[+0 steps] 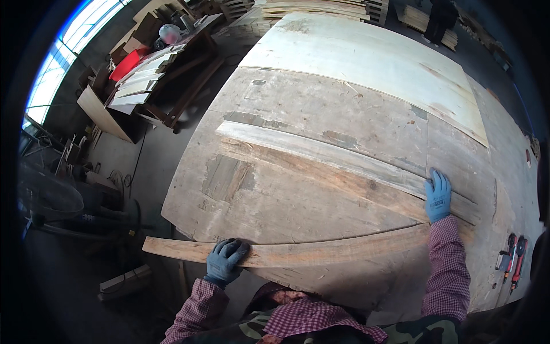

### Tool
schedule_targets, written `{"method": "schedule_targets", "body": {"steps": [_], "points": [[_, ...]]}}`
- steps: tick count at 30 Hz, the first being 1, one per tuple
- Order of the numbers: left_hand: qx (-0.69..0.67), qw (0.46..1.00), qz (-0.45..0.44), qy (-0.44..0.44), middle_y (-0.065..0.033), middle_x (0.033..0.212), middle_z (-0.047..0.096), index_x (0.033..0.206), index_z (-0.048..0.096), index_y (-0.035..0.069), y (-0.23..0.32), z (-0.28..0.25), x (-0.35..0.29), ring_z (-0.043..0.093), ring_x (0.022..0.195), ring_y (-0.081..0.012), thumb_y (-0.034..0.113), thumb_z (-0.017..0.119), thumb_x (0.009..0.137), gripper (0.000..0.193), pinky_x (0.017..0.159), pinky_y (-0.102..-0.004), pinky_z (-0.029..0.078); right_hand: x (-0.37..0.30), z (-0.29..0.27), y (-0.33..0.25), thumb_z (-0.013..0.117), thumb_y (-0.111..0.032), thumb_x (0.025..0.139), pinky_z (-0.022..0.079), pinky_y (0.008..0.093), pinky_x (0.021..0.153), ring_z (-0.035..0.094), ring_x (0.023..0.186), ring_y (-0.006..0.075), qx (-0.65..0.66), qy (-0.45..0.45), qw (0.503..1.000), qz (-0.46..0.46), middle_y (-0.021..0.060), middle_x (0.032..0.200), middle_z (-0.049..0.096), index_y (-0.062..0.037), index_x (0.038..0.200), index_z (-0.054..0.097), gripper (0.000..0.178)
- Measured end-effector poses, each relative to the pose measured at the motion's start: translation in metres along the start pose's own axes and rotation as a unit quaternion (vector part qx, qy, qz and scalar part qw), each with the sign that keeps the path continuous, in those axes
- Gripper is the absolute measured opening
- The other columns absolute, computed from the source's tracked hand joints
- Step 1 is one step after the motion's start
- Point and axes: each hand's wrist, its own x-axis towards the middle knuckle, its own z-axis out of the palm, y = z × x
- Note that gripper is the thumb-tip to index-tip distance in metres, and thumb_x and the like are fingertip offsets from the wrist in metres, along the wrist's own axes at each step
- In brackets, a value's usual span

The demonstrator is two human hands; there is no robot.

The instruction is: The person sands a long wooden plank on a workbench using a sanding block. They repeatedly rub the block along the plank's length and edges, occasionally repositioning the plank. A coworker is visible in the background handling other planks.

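Left hand [226,261], grip closed over the near plank [321,250] along the front of the tabletop [275,212], left end overhanging; right hand [439,195] atop the right end of the pale plank [321,152], clasp can't be told; best support that overhang against tipping.

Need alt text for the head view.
Blue-gloved left hand is on a brown plank along the near side of a wooden table; blue-gloved right hand touches a pale plank beyond. A pale sheet lies farther back.
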Motion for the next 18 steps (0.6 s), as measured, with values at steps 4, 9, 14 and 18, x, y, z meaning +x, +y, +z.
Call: {"method": "schedule_targets", "body": {"steps": [4,9,14,18], "points": [[-0.007,1.000,0.002,-0.026,-0.0096,0.125,0.060,0.127,0.063,0.019,-0.001,-0.005,0.005,0.056,0.116,-0.0347,0.013,0.071,0.056,0.071,0.098,-0.0470,0.049,-0.001,-0.007,-0.003,0.063,-0.012,0.081,0.037,0.0476,0.103,0.052,0.114,0.0303,-0.021,-0.056,0.998,0.005,0.0118,0.125,0.056,-0.0170,0.128,0.058,0.048],[0.043,0.995,0.032,-0.081,-0.0118,0.130,0.056,0.141,0.049,0.012,0.009,-0.016,0.018,0.051,0.122,-0.0348,0.015,0.071,0.059,0.086,0.107,-0.0511,0.039,0.029,-0.076,-0.025,0.077,-0.022,0.068,0.037,0.0439,0.098,0.052,0.106,0.0268,0.070,-0.144,0.979,0.128,0.0067,0.112,0.057,-0.0181,0.128,0.059,0.063],[0.034,0.988,0.020,-0.148,-0.0146,0.123,0.055,0.152,0.031,0.007,-0.008,-0.016,0.020,0.050,0.118,-0.0331,0.015,0.080,0.057,0.107,0.111,-0.0515,0.034,0.026,-0.112,-0.027,0.082,-0.033,0.066,0.036,0.0451,0.096,0.052,0.105,0.0247,0.062,-0.081,0.986,0.130,0.0046,0.109,0.057,-0.0188,0.125,0.060,0.065],[0.060,0.982,0.026,-0.177,-0.0144,0.123,0.052,0.153,0.030,0.011,-0.011,-0.018,0.027,0.048,0.115,-0.0367,0.029,0.087,0.057,0.113,0.111,-0.0532,0.033,0.022,-0.136,-0.037,0.082,-0.042,0.067,0.037,0.0439,0.094,0.052,0.105,0.0239,0.095,-0.100,0.986,0.093,0.0049,0.110,0.057,-0.0188,0.125,0.060,0.066]]}}
